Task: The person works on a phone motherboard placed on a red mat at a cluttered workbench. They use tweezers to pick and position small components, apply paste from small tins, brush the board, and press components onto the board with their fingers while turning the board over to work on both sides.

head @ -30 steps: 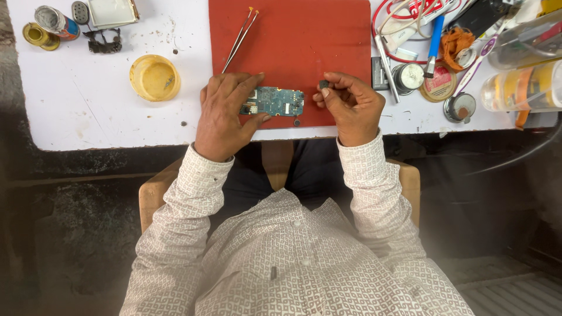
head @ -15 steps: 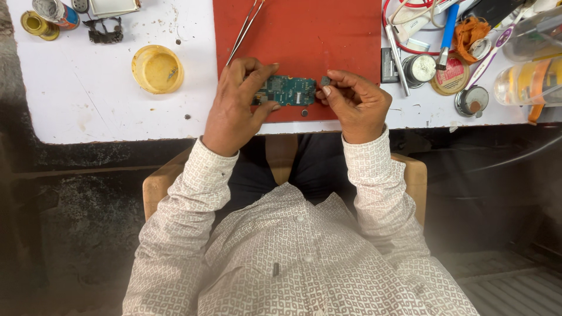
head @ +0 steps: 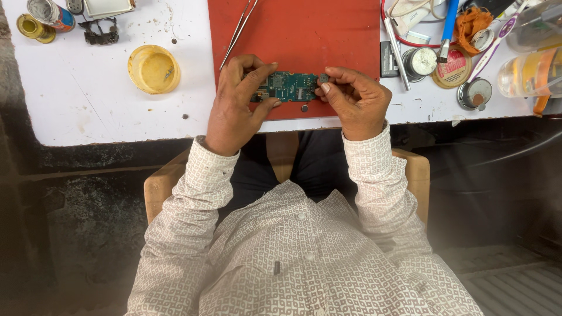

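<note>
Both sets of fingers pinch a small green rectangular circuit board [head: 288, 86], left hand [head: 237, 108] one end, right hand [head: 357, 99] the other, just above a red rubber mat [head: 304, 35]. Around it: scuffed white tabletop [head: 88, 99], yellow round plastic lid [head: 153, 69], metal tweezers [head: 239, 29].

This is a small electronics repair bench. A white worktop [head: 88, 105], stained and scuffed, carries a red mat [head: 304, 35], tweezers [head: 237, 29], a yellow dish [head: 153, 69], tins [head: 475, 92] and cables [head: 404, 9] at far right, and a circuit board [head: 290, 86] near the front edge.
</note>
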Motion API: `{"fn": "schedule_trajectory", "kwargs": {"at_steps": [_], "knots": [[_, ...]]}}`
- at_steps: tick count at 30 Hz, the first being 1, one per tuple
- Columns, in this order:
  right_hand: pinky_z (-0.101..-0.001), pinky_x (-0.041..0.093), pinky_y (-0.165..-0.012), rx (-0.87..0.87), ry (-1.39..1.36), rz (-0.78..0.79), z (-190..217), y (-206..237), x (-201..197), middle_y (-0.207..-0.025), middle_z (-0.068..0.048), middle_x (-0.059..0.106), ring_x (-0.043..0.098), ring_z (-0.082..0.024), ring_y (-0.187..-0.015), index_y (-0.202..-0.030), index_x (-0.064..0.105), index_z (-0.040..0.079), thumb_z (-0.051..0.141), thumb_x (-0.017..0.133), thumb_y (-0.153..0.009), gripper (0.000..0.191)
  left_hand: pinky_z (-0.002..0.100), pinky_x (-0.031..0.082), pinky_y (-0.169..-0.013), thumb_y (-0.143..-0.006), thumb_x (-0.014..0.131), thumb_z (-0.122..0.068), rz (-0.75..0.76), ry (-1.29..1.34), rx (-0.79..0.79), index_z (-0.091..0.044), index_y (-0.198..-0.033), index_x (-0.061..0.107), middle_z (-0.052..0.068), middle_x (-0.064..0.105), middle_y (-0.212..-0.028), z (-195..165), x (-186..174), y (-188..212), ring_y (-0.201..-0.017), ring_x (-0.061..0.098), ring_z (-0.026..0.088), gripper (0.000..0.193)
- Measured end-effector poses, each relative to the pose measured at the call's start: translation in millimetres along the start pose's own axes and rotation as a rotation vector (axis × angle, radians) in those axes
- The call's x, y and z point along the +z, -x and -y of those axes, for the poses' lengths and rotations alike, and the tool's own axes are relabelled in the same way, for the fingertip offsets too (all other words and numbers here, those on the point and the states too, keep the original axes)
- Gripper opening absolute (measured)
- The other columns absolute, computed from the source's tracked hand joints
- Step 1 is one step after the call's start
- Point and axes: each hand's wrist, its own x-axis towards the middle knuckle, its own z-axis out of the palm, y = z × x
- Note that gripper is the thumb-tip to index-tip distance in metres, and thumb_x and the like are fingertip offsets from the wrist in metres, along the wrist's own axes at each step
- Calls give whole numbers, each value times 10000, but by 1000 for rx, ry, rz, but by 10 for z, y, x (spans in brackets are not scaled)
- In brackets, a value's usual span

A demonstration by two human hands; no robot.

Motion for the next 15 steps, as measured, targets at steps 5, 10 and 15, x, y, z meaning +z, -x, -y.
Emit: {"fn": "schedule_trajectory", "kwargs": {"at_steps": [5, 10, 15], "knots": [[-314, 686, -820, 2, 20, 0, -5, -10, -1, -1029, -155, 757, 775, -197, -913, -1170, 706, -29, -81, 729, -965, 212, 366, 536, -1019, -785, 911, -83, -8, -15, 14, -94, -1359, 641, 79, 535, -1253, 30, 15, 9, -1156, 551, 249, 634], [-313, 688, -822, 3, 17, 5, -26, -17, -10, -1030, -155, 757, 775, -197, -914, -1173, 704, -28, -81, 724, -966, 215, 359, 540, -1024, -781, 907, -80, -8, -16, 11, -95, -1350, 645, 79, 536, -1260, 43, 29, 11, -1167, 551, 251, 628], [-310, 685, -808, 6, 23, 11, -32, -16, -15, -1026, -159, 758, 775, -199, -906, -1172, 704, -31, -86, 721, -966, 214, 357, 540, -1029, -783, 906, -78, -5, -16, 0, -96, -1352, 645, 75, 539, -1260, 46, 28, 17, -1166, 554, 249, 626]]}}
